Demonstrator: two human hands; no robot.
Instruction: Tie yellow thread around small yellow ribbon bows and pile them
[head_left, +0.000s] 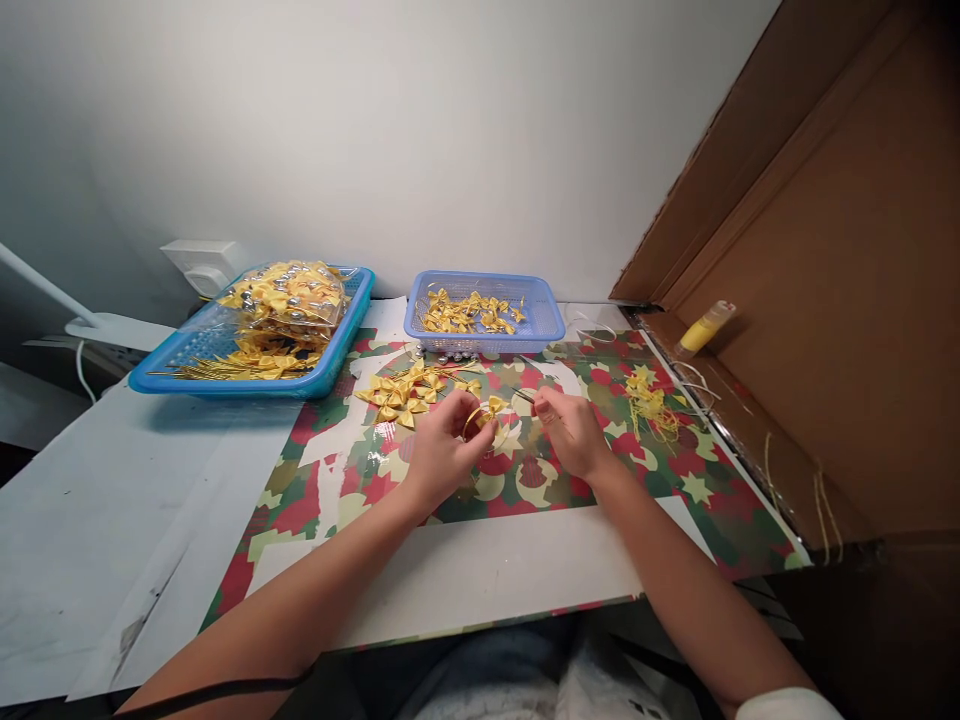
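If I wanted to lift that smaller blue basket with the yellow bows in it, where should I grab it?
Probably by the rim of the small basket at its two short ends, coming from above. The rim flares outward all round, giving the fingers a lip to hook under, and the ends look free. The near side has a pile of bows and both hands, left hand and right hand, before it.

two baskets (480,322), one yellow tube (703,329), two hands (442,452).
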